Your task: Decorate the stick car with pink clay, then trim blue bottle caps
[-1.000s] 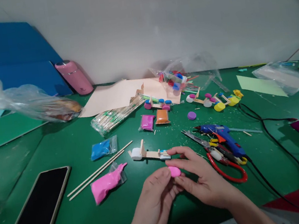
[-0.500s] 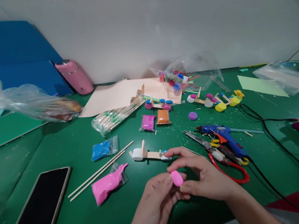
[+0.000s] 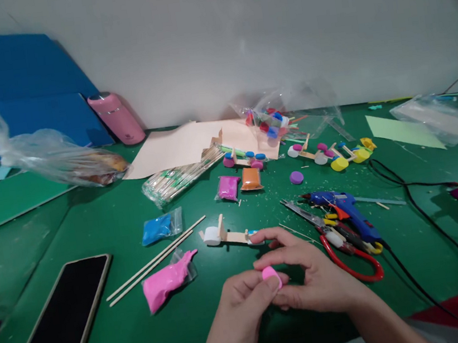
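Note:
Both of my hands meet low in the middle over the green table (image 3: 93,229). My left hand (image 3: 242,305) and my right hand (image 3: 310,279) pinch a small lump of pink clay (image 3: 271,274) between their fingertips. Just beyond my right fingers lies a small wooden stick model (image 3: 229,236) with a white cap at its left end. A bag of pink clay (image 3: 163,282) lies to the left of my hands, beside two long wooden skewers (image 3: 156,260).
A black phone (image 3: 51,330) lies at the front left. A blue glue gun (image 3: 344,210), red-handled scissors (image 3: 345,252) and a black cable (image 3: 431,229) sit to the right. Clay packets, blue (image 3: 160,227), purple (image 3: 228,187) and orange (image 3: 250,179), lie further back, with a pink bottle (image 3: 115,118) and plastic bags.
The pink clay lump has been turned and pressed between my fingertips and now looks smaller and more upright. My hands have shifted slightly downward.

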Action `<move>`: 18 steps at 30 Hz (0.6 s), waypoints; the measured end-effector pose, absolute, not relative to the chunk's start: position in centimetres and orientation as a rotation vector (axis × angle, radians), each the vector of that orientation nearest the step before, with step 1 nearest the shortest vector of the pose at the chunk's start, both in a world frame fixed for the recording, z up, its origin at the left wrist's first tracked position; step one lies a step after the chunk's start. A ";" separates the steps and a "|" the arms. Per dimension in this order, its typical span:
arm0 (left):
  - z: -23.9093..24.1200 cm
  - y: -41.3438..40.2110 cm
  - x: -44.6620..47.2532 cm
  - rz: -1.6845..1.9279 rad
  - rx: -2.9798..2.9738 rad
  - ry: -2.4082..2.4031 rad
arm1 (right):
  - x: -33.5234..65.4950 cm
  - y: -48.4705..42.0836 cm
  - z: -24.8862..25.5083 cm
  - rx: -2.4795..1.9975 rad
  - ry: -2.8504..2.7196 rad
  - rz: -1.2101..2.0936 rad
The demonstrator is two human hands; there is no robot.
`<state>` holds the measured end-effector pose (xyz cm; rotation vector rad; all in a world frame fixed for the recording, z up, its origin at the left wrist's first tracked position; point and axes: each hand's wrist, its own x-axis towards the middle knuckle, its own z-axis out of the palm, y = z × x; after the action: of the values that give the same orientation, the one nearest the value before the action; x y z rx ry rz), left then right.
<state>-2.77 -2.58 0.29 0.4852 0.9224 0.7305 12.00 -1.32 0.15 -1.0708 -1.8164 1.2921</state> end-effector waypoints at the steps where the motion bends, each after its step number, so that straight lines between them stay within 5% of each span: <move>1: 0.3 -2.6 -2.7 0.731 0.484 0.922 | 12.0 -1.4 0.1 -1.075 -1.816 1.294; 18: 0.3 -2.5 -2.4 0.835 0.346 0.979 | 11.6 -1.5 -0.8 -1.138 -1.729 1.087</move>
<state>-2.41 -2.51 0.30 0.3461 0.9793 0.8348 11.62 -1.53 -0.80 -1.1384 -1.7290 1.0866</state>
